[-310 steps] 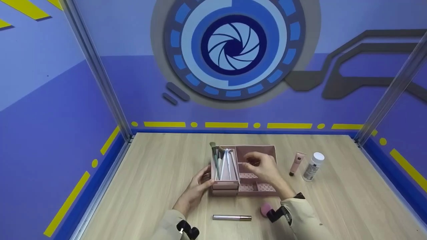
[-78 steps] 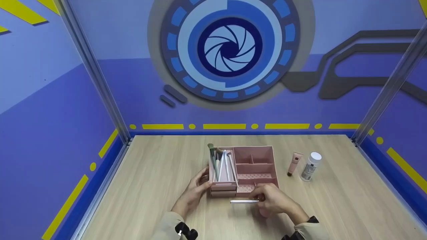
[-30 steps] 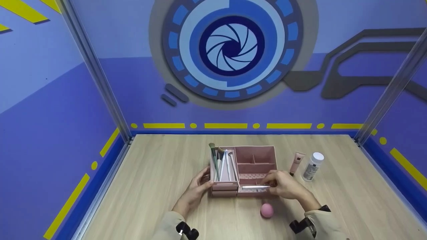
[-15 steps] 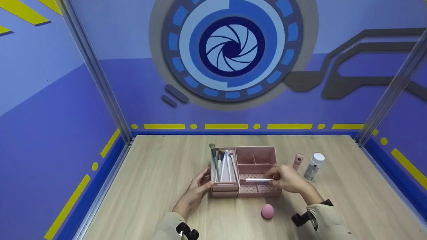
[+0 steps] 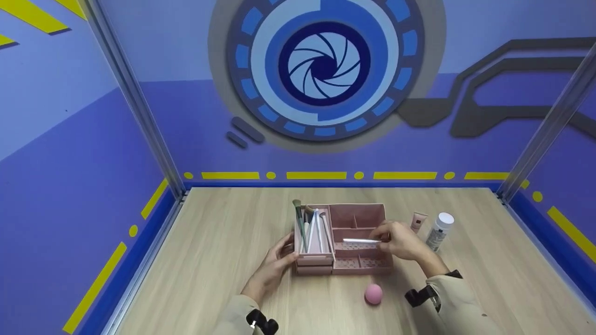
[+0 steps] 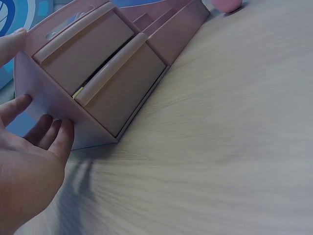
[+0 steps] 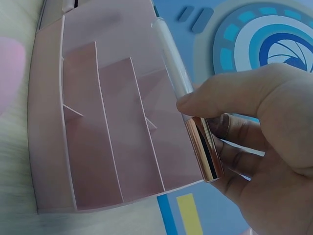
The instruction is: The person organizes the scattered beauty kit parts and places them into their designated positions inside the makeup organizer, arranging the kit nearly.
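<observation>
1. Right hand (image 5: 402,242) pinches silver tube (image 5: 361,241) at its rose-gold end, holding it level over the pink organizer (image 5: 358,218) compartments.
2. Left hand (image 5: 274,263), fingers straight, rests against organizer's left side.
3. White-capped bottle (image 5: 437,231): print too small to read. Pink sponge (image 5: 373,293) lies on table (image 5: 223,260).

No readable text, brand or number is found in any view. Print on the white-capped bottle (image 5: 437,232) near the worktop's right edge is too small to be read. Only abstract graphics are seen on the wall.
</observation>
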A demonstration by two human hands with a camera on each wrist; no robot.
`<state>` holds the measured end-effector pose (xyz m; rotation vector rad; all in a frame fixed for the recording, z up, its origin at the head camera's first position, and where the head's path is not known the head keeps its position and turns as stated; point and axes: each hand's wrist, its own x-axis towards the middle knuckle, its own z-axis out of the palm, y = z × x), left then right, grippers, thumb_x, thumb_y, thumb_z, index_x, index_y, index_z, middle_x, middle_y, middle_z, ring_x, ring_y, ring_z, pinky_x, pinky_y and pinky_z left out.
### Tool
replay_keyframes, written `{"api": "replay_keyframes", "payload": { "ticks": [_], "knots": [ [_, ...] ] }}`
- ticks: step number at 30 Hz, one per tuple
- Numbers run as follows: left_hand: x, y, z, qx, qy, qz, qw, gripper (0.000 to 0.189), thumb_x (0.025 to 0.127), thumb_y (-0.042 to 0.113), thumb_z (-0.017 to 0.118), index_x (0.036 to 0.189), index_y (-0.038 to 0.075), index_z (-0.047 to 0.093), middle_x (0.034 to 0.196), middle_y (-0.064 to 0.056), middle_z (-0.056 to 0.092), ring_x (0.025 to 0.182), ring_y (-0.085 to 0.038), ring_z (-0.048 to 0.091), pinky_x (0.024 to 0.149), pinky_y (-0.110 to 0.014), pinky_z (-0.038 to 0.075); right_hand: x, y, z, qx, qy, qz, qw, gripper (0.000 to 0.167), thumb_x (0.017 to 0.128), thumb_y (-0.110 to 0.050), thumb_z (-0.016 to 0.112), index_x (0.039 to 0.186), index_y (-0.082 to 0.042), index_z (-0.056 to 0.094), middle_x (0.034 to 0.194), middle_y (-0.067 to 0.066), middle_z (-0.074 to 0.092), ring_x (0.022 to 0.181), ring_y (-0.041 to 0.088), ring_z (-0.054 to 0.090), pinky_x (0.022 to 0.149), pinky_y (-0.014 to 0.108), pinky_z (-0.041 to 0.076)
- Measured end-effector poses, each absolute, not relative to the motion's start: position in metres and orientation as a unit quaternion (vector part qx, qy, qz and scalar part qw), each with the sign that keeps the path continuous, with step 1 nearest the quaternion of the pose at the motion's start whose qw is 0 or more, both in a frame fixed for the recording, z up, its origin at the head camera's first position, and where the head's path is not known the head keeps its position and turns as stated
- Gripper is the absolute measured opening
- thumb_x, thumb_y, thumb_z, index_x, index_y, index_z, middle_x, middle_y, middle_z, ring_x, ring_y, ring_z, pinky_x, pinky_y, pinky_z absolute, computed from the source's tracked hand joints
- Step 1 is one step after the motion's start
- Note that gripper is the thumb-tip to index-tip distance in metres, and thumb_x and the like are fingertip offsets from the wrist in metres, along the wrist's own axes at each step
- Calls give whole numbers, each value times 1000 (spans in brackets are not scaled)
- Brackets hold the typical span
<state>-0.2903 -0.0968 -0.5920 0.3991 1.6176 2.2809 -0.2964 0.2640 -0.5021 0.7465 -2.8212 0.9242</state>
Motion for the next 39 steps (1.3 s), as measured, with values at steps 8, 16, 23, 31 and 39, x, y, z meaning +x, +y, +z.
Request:
{"api": "replay_keyframes", "payload": {
  "ticks": [8,16,23,31,39],
  "knots": [
    [-290,-97,-591,142,562,799,161,78,91,9,65,154,2,20,151,-22,30,132,-25,39,109,-31,39,-308,263,-505,243,-921,304,33,23,74,6,70,92,-8,76,83,4,63,73,17,58,61,22,48],
    [-291,-98,-591,145,580,785,161,74,93,12,63,154,3,21,152,-19,28,133,-27,35,108,-29,39,-316,263,-507,238,-925,292,44,25,75,5,67,95,-6,76,84,3,62,75,20,58,63,24,48],
    [-291,-97,-590,137,571,794,159,78,91,11,64,154,2,19,151,-22,30,129,-25,40,106,-29,41,-319,260,-509,217,-933,281,58,22,75,3,70,92,-9,77,83,2,63,74,15,55,65,27,49],
    [-293,-97,-591,138,572,793,158,77,91,11,64,154,2,20,150,-21,31,129,-25,40,106,-28,40,-320,258,-513,222,-936,261,81,26,76,-4,76,101,-10,75,95,7,67,88,26,63,80,44,52],
    [-292,-97,-592,138,572,793,157,76,90,11,65,154,5,23,151,-18,32,134,-25,37,111,-31,37,-316,260,-514,215,-931,283,80,32,76,-4,76,107,-8,73,101,9,67,92,29,64,82,47,53]
  ]
}}
